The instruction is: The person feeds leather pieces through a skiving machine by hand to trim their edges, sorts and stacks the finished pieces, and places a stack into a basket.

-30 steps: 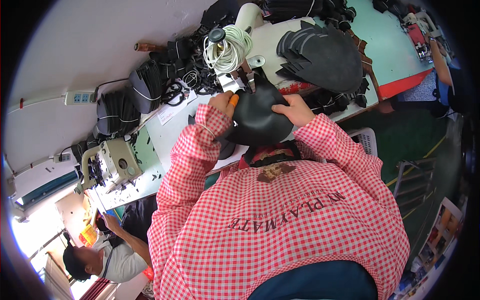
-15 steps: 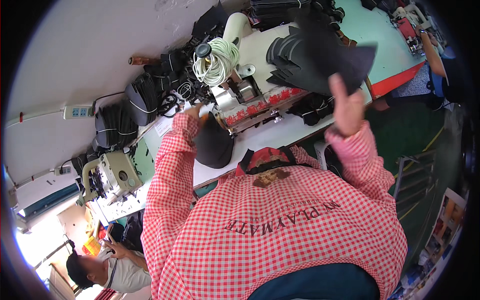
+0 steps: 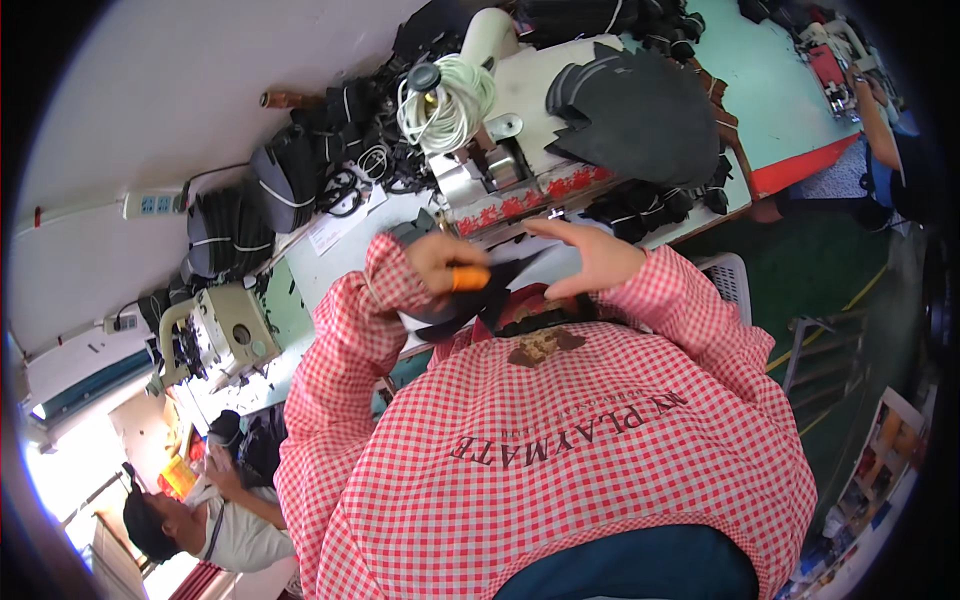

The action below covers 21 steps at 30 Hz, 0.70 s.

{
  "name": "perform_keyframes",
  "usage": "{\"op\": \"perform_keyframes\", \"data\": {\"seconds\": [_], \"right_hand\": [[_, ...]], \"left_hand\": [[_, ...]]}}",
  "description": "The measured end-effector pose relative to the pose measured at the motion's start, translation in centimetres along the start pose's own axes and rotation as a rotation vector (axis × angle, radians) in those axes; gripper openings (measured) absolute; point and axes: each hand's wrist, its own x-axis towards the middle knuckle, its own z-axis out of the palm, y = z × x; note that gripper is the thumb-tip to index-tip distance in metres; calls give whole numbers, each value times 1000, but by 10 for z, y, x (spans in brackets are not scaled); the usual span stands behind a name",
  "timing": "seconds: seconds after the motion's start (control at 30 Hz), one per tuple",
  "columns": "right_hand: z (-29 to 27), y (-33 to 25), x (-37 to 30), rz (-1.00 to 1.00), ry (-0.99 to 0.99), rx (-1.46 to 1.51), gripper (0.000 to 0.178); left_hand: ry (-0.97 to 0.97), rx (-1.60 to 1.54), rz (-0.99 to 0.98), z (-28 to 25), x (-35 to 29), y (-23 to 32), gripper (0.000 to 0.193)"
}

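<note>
My left hand [image 3: 440, 268], with an orange wrap on one finger, is closed on a dark fabric-like piece [image 3: 468, 312] in front of my chest. My right hand [image 3: 592, 262] is just to the right of that piece, thumb and fingers apart, with nothing visible in it. More dark flat material shows beneath my left hand. Beyond my hands stands a sewing-type machine [image 3: 475, 185] with a red-patterned front edge. To its right lies a fanned stack of dark curved pieces [image 3: 650, 120].
A coil of pale cord [image 3: 440, 105] hangs on the machine. Bundles of tied dark pieces [image 3: 283, 180] line the wall on the left. Another machine [image 3: 225, 335] stands at the left. One person sits lower left; another's arm [image 3: 875, 125] is at the far right.
My right hand has come back from the stack at the right toward my chest. A blurred dark piece there now lies on the stack. My left hand has moved nearer, onto dark material.
</note>
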Motion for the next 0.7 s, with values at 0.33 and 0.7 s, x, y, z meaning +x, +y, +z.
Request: {"op": "perform_keyframes", "data": {"seconds": [0.33,0.7], "right_hand": [[5,37,57,421,328,315,17],[-6,-26,4,282,273,321,32]], "left_hand": [[803,348,-352,-10,42,-33,25],[583,191,-224,-52,40,-25,28]]}}
